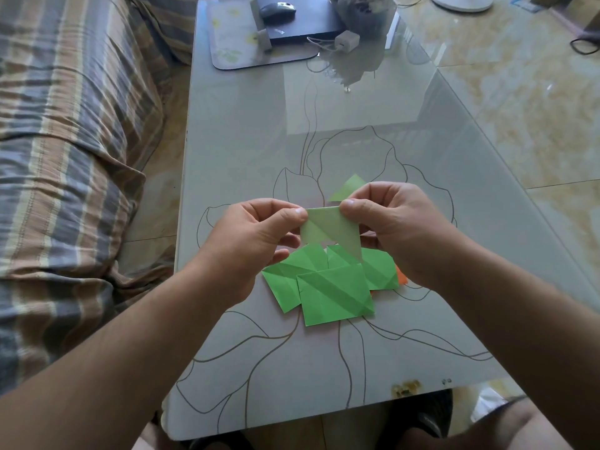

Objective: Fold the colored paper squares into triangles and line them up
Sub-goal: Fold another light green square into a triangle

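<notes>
I hold a pale green paper (328, 227), folded into a triangle, in the air above the glass table (246, 151). My left hand (250, 241) pinches its top left corner. My right hand (399, 228) pinches its top right corner. Under my hands lies a pile of bright green paper squares (334, 293) with diagonal creases, overlapping one another. An orange paper (402, 277) peeks out at the pile's right edge. A light green folded triangle (349, 186) lies on the table just beyond my right hand, partly hidden by it.
A tray (227, 37) with a dark flat device, a computer mouse (277, 9) and a small white charger (346, 39) stands at the table's far end. A striped sofa (65, 141) runs along the left. The table's near edge is just before my knees.
</notes>
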`<state>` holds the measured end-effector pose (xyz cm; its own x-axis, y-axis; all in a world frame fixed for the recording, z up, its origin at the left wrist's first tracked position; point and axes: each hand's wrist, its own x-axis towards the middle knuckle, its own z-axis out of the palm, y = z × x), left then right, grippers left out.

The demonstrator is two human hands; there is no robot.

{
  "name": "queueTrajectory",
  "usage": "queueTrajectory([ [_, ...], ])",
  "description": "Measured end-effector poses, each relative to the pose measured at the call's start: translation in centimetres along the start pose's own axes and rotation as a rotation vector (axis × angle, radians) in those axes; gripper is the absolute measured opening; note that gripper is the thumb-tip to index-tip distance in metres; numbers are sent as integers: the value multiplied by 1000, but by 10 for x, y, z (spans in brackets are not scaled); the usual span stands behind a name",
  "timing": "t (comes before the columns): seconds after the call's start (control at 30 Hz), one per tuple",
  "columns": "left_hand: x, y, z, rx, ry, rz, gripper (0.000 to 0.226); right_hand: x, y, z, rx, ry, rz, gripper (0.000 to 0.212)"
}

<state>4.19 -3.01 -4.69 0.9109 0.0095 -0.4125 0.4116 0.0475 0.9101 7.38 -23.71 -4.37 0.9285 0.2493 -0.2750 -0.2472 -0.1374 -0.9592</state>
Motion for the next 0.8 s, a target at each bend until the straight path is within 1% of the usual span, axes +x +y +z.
queueTrajectory([
  [0.2,1,-2,1,29,-7,-3,15,0,1,1,2,-7,-2,19],
  [0.3,-1,-3,1,55,2,50,17,0,1,0,3,-15,3,17],
  [0.5,-1,-5,5,66,-13,117,11,-2,1,1,-22,-68,15,13],
  [0.57,0,-6,5,74,-19,133,14,-2,1,-1,-38,-87,15,10],
  [0.63,1,-9,4,99,-32,158,18,-1,0,-2,-58,-85,-2,4],
  [0.73,2,-14,3,151,-62,195,10,-1,2,-1,-14,-96,-36,18],
  [0.8,3,-17,4,178,-77,197,18,-3,4,3,36,-128,-47,19],
])
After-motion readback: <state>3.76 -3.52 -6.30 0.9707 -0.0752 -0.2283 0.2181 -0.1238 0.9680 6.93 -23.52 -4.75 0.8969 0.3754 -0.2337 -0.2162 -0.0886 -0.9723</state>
